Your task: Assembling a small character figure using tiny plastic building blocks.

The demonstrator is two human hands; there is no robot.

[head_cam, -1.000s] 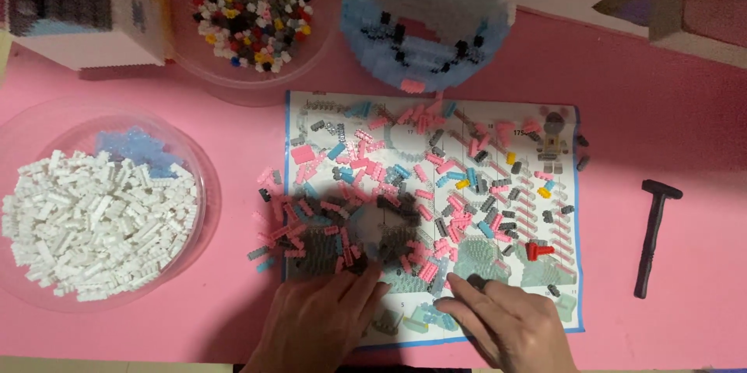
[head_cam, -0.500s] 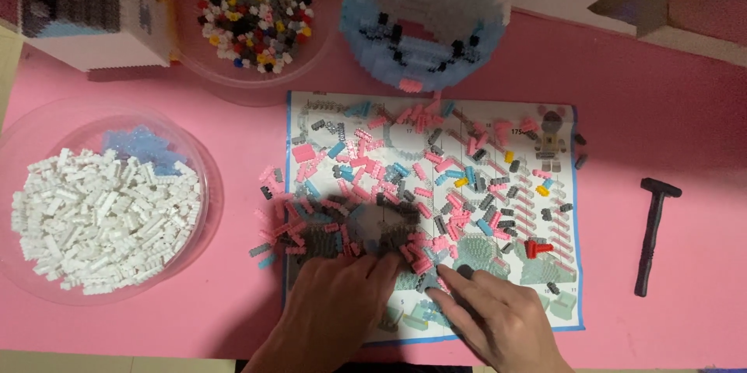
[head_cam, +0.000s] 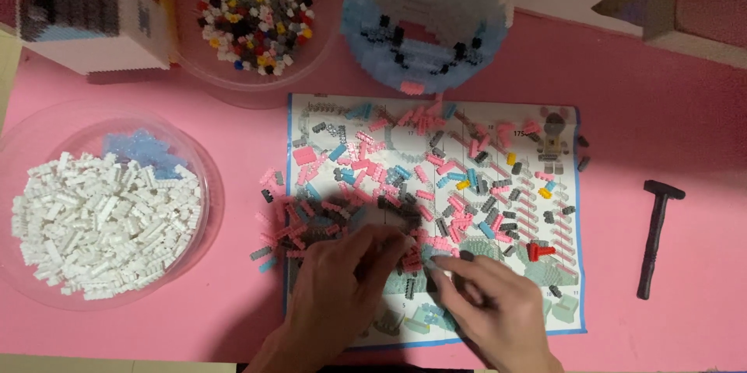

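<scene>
A small grey block assembly (head_cam: 372, 221) is pinched by the left hand (head_cam: 338, 295) and touched by the right hand (head_cam: 490, 303) (whose grip cannot be told) over the instruction sheet (head_cam: 568, 318).

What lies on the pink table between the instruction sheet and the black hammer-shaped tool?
Only bare pink table separates the instruction sheet from the black tool, as the head view shows.

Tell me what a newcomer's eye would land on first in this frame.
Probably the sheet at centre, strewn with small pink, grey and blue bricks, where the left hand and right hand meet at its lower edge. Next, the bowl of white bricks at left and the round blue-and-white brick model up top.
</scene>
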